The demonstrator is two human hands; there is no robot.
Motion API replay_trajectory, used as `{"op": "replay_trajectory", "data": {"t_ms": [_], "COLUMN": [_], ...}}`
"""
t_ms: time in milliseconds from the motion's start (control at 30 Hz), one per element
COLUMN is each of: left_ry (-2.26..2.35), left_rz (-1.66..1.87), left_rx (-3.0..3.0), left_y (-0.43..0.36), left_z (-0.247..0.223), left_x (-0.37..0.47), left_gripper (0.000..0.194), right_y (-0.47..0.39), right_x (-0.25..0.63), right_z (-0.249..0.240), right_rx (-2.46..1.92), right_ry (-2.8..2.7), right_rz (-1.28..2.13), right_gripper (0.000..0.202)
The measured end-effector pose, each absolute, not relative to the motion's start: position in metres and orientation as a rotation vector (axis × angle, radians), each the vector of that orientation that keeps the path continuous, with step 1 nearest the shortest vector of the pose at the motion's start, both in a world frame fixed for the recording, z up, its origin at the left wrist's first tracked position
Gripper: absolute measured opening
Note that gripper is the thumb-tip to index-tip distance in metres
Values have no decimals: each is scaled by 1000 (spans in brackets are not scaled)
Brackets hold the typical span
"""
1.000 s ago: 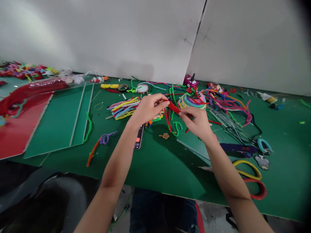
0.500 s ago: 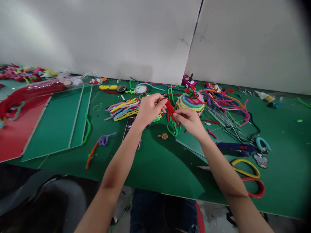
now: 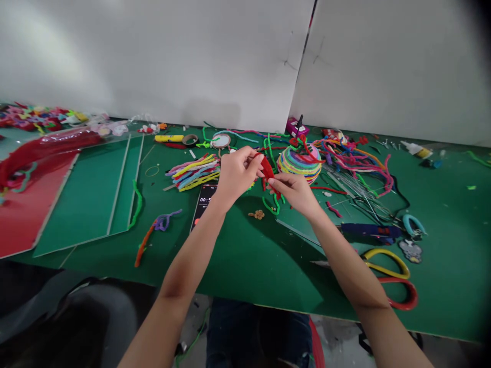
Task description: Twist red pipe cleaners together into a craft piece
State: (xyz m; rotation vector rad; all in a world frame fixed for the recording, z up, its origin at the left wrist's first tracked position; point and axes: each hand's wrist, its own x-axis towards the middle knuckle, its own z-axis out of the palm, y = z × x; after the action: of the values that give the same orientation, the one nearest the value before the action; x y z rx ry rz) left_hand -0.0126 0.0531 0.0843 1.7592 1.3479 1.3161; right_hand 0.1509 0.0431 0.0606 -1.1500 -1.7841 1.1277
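Note:
Between my two hands, above the green table, is a bunch of red pipe cleaners [image 3: 267, 167]. My left hand [image 3: 238, 174] pinches its upper end, fingers closed. Lower down, my right hand [image 3: 293, 190] grips the same bunch between thumb and fingers. Just behind my right hand sits a round form wound with multicoloured pipe cleaners [image 3: 299, 162]. A bundle of striped pipe cleaners [image 3: 195, 173] lies left of my left hand. Green pipe cleaner pieces [image 3: 271, 204] are beneath the red bunch, and a small brown flower shape [image 3: 258, 214] lies nearby.
A phone with a timer [image 3: 201, 204] lies partly under my left forearm. Scissors [image 3: 387, 263] and a dark blue glue gun [image 3: 370, 231] are at the right. Loose pipe cleaners [image 3: 360, 161] and thin wires [image 3: 364, 202] lie behind them. Green boards [image 3: 92, 194] lie at the left.
My right hand has shifted slightly left and closer to my left hand along the red bunch. The bunch looks more gathered. The whole view has moved slightly.

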Motion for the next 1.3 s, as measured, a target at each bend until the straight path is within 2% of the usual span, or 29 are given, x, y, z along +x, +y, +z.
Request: {"op": "replay_trajectory", "data": {"t_ms": [267,433,600,767,867,1033,1300], "left_ry": [1235,1177,1142,1177,1144,1199,1250], "left_rz": [1171,1218,1102,894,828,914,1120], "left_rx": [1693,1652,1920,2214,2328,2211,1860], "left_y": [59,60,51,47,49,50,49], "left_z": [92,98,103,104,102,97,79], "left_x": [-32,-39,-47,-51,-46,-34,-6], "left_gripper": [13,17,16,28,20,15,18], "right_y": [41,40,39,38,38,39,40], "right_x": [156,158,159,160,158,158,165], "right_z": [69,77,75,77,77,77,76], "right_rx": [-1106,-1034,-1078,-1033,-1034,-1046,-1133], "right_ry": [-1984,-1913,-1927,-2150,-2150,-2093,-2034], "right_rz": [1042,972,773,674,687,664,507], "right_gripper": [31,31,28,25,24,24,23]}}
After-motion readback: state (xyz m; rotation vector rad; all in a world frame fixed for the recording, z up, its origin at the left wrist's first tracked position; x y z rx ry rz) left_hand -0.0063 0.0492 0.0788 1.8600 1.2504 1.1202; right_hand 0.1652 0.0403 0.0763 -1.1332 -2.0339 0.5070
